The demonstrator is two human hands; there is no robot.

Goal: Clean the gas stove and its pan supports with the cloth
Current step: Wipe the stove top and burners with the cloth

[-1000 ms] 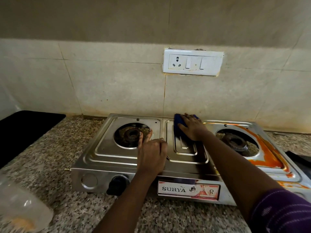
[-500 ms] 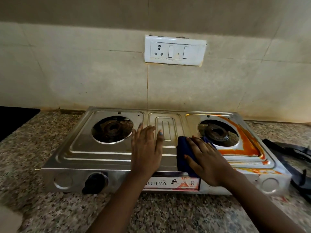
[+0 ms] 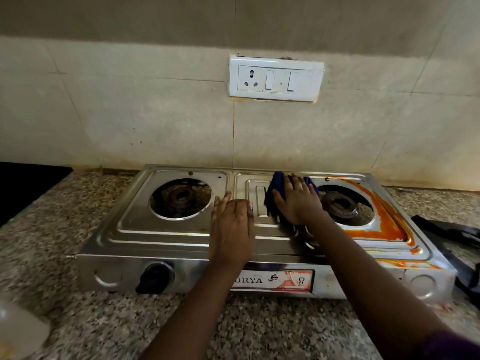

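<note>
A steel two-burner gas stove stands on the granite counter with both burners bare. My right hand presses a dark blue cloth flat on the stove's middle panel, toward the back, just left of the right burner. Orange residue rings the right burner's tray and runs onto the front right edge. My left hand lies flat on the stove top between the left burner and the middle panel, fingers together, holding nothing. Black pan supports lie on the counter to the stove's right.
A tiled wall with a white switch and socket plate rises right behind the stove. A black surface lies at the far left. A blurred translucent container sits at the lower left corner. Speckled granite counter extends in front.
My right hand has slid the cloth from the stove's front edge back toward the rear of the middle panel. My left hand stays flat on the stove top.
</note>
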